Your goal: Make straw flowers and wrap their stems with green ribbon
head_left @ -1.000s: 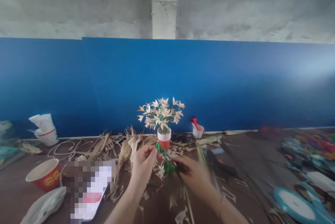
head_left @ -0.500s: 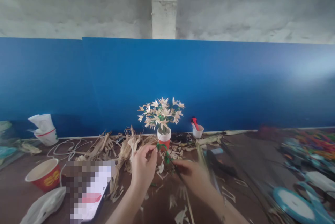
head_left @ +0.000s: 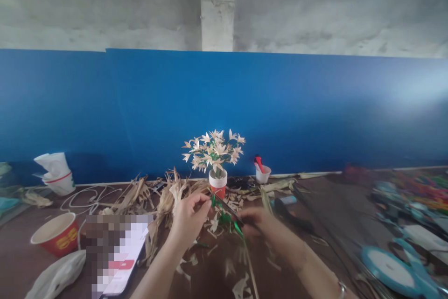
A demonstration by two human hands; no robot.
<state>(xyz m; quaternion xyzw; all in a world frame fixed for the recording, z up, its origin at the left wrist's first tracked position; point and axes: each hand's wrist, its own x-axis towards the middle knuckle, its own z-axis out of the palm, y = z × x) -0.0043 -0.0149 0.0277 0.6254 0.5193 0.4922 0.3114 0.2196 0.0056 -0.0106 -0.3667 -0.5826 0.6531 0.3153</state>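
Note:
My left hand (head_left: 189, 217) pinches the upper end of a thin stem wrapped in green tape (head_left: 225, 214), fingers closed on it. My right hand (head_left: 258, 223) is closed on the lower end of the same stem, where a bit of green tape shows at its fingertips. A small pale straw flower (head_left: 214, 222) hangs on the stem between the hands. Just beyond them stands a red and white cup (head_left: 218, 184) holding a bunch of pale straw flowers (head_left: 213, 149).
Dried husks (head_left: 164, 196) and straw scraps litter the brown table. A red paper cup (head_left: 57, 232), stacked white cups (head_left: 56, 173) and a white bag (head_left: 58, 274) lie left. A small white cup with a red tool (head_left: 262, 172) stands behind. A blue tape roll (head_left: 392, 268) lies right.
Both hands stayed on the stem; my right hand shifted slightly right and turned, the green tape now running lower along the stem. The view shifted a little.

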